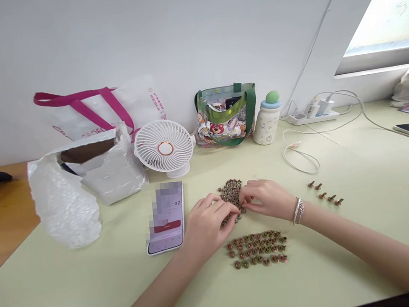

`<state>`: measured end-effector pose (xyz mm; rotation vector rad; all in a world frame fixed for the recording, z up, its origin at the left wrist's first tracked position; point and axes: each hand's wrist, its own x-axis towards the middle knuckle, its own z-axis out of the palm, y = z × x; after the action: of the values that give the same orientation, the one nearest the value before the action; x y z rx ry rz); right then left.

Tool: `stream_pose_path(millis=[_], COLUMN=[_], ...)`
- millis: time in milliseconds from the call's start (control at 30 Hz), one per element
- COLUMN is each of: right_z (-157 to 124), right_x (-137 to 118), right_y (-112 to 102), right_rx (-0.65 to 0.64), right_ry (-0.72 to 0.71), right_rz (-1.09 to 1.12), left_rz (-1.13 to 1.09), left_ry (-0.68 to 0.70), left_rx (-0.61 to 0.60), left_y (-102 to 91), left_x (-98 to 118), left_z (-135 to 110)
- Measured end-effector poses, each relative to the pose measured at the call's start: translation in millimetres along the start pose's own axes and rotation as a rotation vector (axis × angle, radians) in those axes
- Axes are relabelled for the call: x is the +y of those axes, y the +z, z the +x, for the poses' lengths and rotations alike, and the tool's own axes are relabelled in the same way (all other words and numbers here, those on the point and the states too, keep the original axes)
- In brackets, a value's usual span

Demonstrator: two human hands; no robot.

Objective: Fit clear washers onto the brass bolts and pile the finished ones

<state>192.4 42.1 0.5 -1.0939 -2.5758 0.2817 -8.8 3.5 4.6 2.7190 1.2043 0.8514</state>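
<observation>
My left hand lies with its fingers over the lower edge of a heaped cluster of small brown bolts. From the other side, my right hand pinches at that cluster's edge, thumb and fingertips together, and a silver bracelet circles its wrist. Just below my hands, small bolts stand in loose rows on the pale green desk. Several more bolts lie on their sides further right. A smartphone with a lit screen lies left of my left hand.
Along the wall stand a white fan, a bubble-wrap mailer, a pink-handled bag, a clear green-trimmed tote and a bottle. Behind the bolts are a power strip and a white cable.
</observation>
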Motion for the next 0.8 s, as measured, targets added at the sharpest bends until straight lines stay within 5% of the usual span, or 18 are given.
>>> stream_pose_path(millis=[300, 600, 800], right_z=[-7, -17, -19], right_x=[6, -13, -30], right_y=[4, -2, 10], right_rx=[-0.024, 0.226, 0.27], right_ry=[-0.004, 0.107, 0.106], right_rz=[0.05, 0.571, 0.648], left_rz=[-0.004, -0.08, -0.062], left_ry=[-0.007, -0.108, -0.072], left_rx=[-0.035, -0.003, 0.031], left_y=[1.1, 2.8, 2.6], left_x=[-1, -2, -1], left_z=[-1, -2, -3])
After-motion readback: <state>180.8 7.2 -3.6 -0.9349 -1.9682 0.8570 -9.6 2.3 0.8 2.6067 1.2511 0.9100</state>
